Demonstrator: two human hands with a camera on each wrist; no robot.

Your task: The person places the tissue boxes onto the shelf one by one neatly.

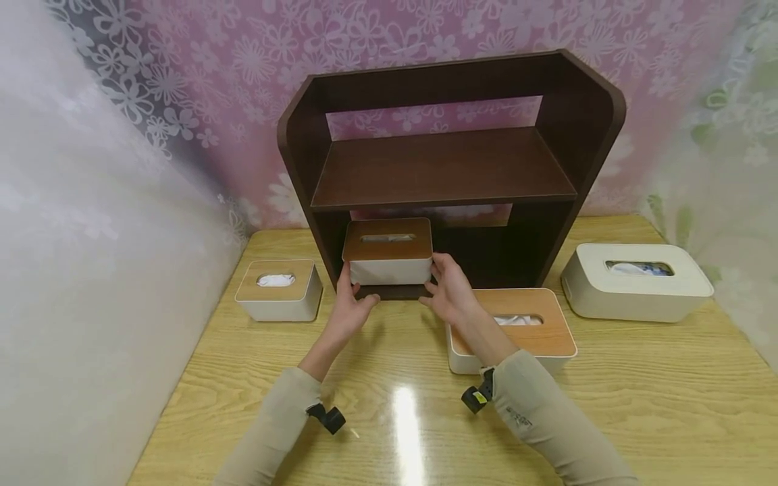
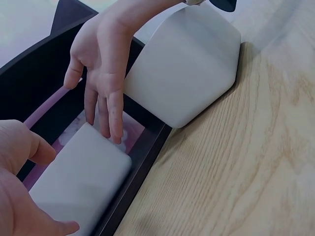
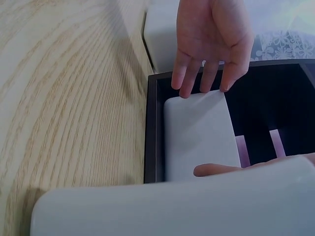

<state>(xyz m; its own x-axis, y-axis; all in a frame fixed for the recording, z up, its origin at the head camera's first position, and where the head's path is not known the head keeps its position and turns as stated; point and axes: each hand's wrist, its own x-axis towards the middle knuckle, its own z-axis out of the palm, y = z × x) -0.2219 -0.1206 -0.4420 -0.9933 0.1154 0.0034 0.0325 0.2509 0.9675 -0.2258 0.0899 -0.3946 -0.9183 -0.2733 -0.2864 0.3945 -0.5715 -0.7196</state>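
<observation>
left grip [image 1: 350, 307], right grip [image 1: 451, 290] outstretched

Beige sleeves [image 1: 550, 422], black wrist cameras [image 1: 333, 420]

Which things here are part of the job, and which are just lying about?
Seemingly in the job:
left hand
right hand
brown-topped box between them
dark shelf unit

Seemingly just lying about:
small wood-topped box, left
larger wood-topped box
cream box, far right
</observation>
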